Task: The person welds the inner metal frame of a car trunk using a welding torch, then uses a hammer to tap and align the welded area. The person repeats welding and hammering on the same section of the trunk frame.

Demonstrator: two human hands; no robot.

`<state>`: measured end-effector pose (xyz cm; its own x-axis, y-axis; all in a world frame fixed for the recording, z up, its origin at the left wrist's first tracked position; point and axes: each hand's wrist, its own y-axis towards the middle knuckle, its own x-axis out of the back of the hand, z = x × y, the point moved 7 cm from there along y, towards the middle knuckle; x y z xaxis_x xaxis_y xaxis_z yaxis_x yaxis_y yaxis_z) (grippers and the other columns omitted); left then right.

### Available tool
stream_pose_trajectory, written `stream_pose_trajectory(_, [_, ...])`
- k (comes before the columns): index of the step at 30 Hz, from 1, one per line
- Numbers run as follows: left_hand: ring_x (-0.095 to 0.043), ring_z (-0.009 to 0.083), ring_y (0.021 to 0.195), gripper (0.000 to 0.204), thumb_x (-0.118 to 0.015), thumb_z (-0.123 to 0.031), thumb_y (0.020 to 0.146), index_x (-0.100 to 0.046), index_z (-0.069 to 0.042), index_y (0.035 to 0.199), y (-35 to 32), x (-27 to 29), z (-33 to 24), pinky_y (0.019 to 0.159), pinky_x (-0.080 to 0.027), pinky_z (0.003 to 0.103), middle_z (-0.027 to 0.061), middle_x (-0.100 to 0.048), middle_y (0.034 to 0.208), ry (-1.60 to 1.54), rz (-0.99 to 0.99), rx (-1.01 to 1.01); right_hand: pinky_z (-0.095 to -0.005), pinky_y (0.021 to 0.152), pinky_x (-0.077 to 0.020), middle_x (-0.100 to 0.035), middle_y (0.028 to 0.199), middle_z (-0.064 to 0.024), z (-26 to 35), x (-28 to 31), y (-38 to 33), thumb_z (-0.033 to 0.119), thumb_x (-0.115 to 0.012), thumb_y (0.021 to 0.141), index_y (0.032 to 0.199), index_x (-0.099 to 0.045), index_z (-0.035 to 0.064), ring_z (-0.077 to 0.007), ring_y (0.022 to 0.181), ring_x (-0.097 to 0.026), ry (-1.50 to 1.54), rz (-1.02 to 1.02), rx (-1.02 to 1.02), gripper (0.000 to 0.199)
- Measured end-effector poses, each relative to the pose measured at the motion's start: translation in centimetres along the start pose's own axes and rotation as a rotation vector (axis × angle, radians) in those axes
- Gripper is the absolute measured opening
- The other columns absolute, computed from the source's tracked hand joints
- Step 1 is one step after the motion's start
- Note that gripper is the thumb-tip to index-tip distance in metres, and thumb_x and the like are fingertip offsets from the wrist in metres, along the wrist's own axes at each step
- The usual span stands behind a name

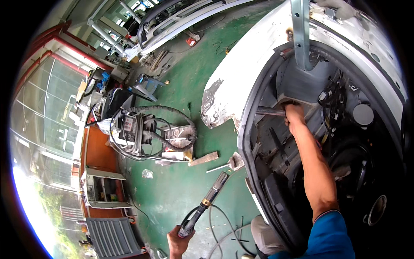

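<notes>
My left hand (178, 242) is wrapped round the grip of a long dark pull tool (207, 202) with a brass-coloured ring, a metal front end and a black cable. The tool tilts up to the right over the floor. My right arm reaches into the open boot of a white car body (241, 71). There, my right hand (294, 115) is closed on a thick dark bar (271, 111), whose free end points left toward the boot's rubber seal (242, 142). The fingers partly hide what lies beyond the bar.
A perforated metal strut (300, 39) hangs above the boot opening. Loose wiring (334, 101) lies inside. On the green floor (172, 190) stand a wheeled machine with hoses (138, 129), a blue-grey stool (147, 85) and a wood block (203, 159). Cables (215, 246) coil near my leg.
</notes>
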<state>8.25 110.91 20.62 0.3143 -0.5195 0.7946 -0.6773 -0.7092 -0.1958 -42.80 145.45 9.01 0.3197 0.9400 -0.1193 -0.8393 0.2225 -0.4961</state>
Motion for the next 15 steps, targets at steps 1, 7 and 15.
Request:
stream_pose_trajectory(1, [-0.048,0.0061,0.068,0.028,-0.09,-0.012,0.074,-0.067,0.0,0.084,0.0,-0.6,0.4,0.061,-0.045,0.028,-0.0037,-0.06,0.071,-0.034,0.0,-0.008,-0.0358,0.04,-0.0279,-0.049,0.06,-0.0054,0.4,0.1,0.9,0.013,-0.058,0.086,0.086,-0.062,0.0025,-0.0176,0.042,-0.042,-0.024,-0.022,0.025,0.011])
stream_pose_trajectory(7, [-0.053,0.0097,0.067,0.032,-0.087,-0.028,0.08,-0.071,-0.004,0.094,-0.8,-1.5,1.5,0.061,-0.05,0.034,0.0075,-0.067,0.072,0.086,0.057,-0.019,-0.0353,0.04,-0.0272,-0.05,0.059,-0.0051,0.7,-0.3,4.9,0.011,-0.064,0.081,0.077,-0.064,0.0022,-0.0168,0.043,-0.039,0.084,-0.061,0.122,0.01])
stream_pose_trajectory(15, [-0.054,0.0111,0.067,0.035,-0.088,-0.031,0.079,-0.071,-0.004,0.094,1.7,-2.3,1.2,0.063,-0.051,0.036,0.0084,-0.068,0.073,0.114,0.083,0.066,-0.0369,0.041,-0.0275,-0.052,0.061,-0.005,-1.0,1.3,10.4,0.015,-0.062,0.083,0.077,-0.064,0.0036,-0.0179,0.045,-0.041,-0.004,-0.018,0.131,0.013])
